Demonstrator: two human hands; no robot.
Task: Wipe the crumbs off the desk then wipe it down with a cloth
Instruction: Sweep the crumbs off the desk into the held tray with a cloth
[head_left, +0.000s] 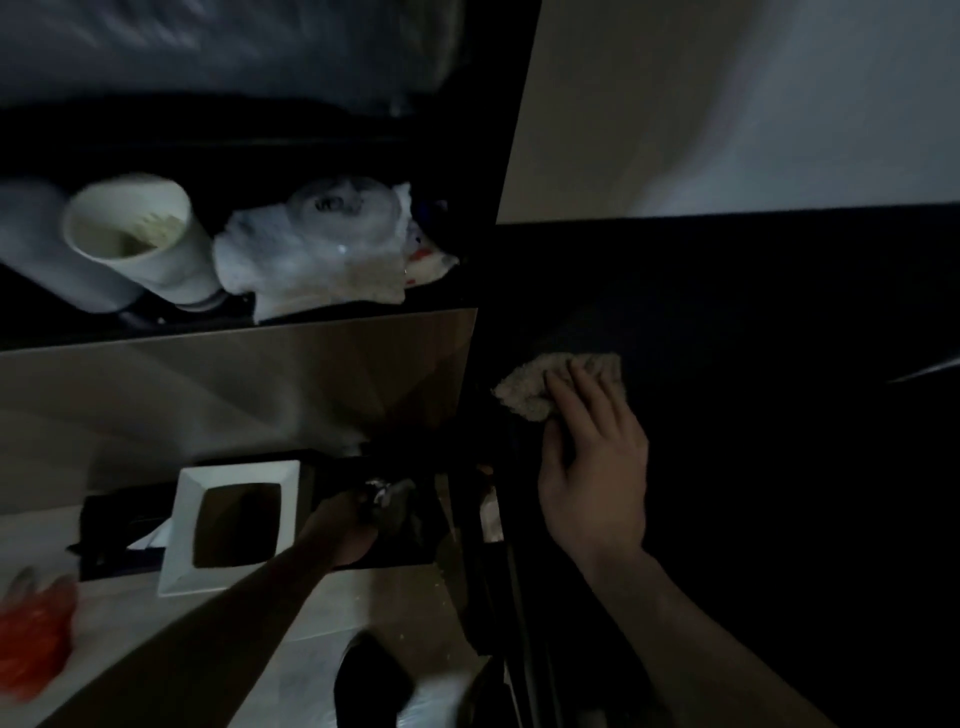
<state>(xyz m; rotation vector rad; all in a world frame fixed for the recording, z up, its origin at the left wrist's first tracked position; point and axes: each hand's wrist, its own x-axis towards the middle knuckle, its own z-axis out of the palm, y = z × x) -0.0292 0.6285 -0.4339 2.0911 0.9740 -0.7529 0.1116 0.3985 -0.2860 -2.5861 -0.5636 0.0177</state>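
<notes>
My right hand (592, 467) lies with straight fingers on a crumpled beige cloth (524, 387), pressing it onto the dark desk top (727, 364) near its left edge. Lower down, beside the desk, my left hand (348, 525) reaches into a black bin (415, 519) and grips something pale and crumpled; what it is stays unclear in the dim light. No crumbs can be made out on the dark surface.
A white square-rimmed container (182, 545) stands left of the bin. Behind it, a shelf holds a white cup (140, 239) and a heap of white plastic (322, 254). A red bag (36, 634) lies at the lower left on the pale floor.
</notes>
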